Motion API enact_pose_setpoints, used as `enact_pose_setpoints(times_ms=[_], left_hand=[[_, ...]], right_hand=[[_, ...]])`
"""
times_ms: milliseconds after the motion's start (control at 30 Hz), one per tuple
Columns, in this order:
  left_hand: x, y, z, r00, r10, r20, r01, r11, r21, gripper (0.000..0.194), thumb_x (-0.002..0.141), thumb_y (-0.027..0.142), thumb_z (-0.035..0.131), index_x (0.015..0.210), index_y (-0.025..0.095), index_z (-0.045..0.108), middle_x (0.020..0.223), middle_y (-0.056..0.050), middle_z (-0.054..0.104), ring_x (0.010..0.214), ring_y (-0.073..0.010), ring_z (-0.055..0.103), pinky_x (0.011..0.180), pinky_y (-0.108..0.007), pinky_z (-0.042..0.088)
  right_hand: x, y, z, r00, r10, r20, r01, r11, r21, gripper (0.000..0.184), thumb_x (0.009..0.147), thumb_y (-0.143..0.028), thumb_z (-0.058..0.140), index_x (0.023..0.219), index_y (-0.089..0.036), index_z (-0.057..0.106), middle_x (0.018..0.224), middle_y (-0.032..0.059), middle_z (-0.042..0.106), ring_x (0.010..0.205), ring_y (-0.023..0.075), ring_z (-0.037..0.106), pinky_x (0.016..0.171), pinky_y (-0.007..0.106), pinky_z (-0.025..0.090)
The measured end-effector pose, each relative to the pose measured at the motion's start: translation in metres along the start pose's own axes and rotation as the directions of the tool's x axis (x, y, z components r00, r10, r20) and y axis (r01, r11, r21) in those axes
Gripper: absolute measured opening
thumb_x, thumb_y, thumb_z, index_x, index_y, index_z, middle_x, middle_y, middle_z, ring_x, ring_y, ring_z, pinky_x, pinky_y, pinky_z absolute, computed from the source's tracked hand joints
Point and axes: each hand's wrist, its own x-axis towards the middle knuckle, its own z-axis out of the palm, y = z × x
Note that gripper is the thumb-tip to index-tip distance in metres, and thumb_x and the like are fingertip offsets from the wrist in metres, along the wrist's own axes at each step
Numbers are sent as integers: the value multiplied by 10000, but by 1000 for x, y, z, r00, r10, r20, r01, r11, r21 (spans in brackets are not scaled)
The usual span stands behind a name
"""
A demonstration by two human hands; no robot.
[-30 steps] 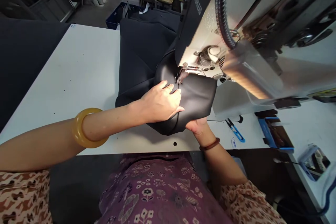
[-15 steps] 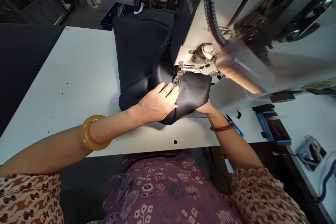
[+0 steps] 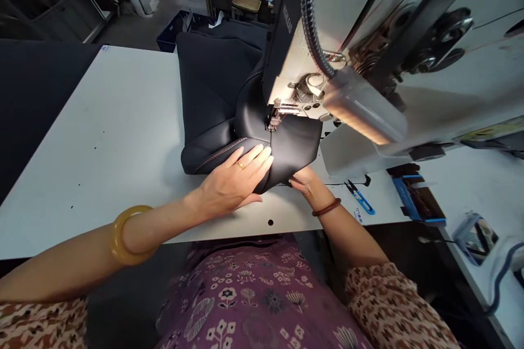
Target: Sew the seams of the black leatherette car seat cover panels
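A black leather-like piece [image 3: 221, 92] with a light stitched seam lies on the white table [image 3: 106, 136] and runs under the sewing machine [image 3: 368, 49]. Its presser foot and needle [image 3: 272, 120] sit on the folded part. My left hand [image 3: 233, 180] lies flat on the near edge of the piece, fingers stretched out towards the needle, a ring on one finger. My right hand [image 3: 303, 179] grips the near right edge of the same piece from below, fingers curled under it.
Blue-handled thread snips [image 3: 359, 197] lie on the table right of my right hand. A blue-edged box [image 3: 417, 199] and a small case [image 3: 477, 237] sit further right. More dark material [image 3: 28, 98] lies left of the table. A blue bin [image 3: 172, 32] stands behind.
The black piece has fed further back under the needle, showing a stitched seam by my left hand. My left hand slid back towards me; my right hand came out to the piece's near edge.
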Motion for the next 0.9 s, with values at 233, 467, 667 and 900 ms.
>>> enact_pose_setpoints(times_ms=[233, 467, 667, 900], left_hand=[[-1, -24, 1, 997, -72, 5, 72, 993, -96, 728, 759, 258, 637, 1397, 62, 349, 1435, -184, 394, 1332, -291, 373, 1036, -364, 441], [12, -13, 21, 992, -87, -87, 82, 995, -57, 525, 782, 25, 429, 1298, 91, 502, 1323, -140, 539, 1182, -241, 521, 1000, -371, 465], [12, -9, 17, 989, -72, -131, 67, 997, -38, 500, 760, 58, 448, 1249, 71, 546, 1228, -142, 606, 1130, -254, 559, 966, -379, 490], [17, -9, 15, 991, -91, -100, 91, 996, -2, 485, 764, 63, 433, 1227, 97, 571, 1205, -128, 626, 1118, -235, 583, 963, -369, 497]], right_hand=[[-2, -21, 25, 992, -89, -86, 103, 980, 171, 426, 638, -596, 537, 875, -257, 637, 932, 77, 657, 991, 247, 560, 824, 386, 507], [-29, 1, 0, 977, -128, -172, 158, 973, 170, 326, 505, -151, 652, 813, -219, 569, 670, -56, 536, 620, 91, 492, 596, 215, 464], [-39, -7, 14, 875, -93, -475, 249, 928, 277, 262, 650, -383, 663, 731, -183, 514, 580, -69, 418, 420, 36, 317, 335, 182, 237], [-24, -17, 16, 783, -83, -617, 249, 950, 188, 244, 618, -311, 638, 666, -202, 425, 516, -97, 303, 379, 20, 205, 313, 189, 153]])
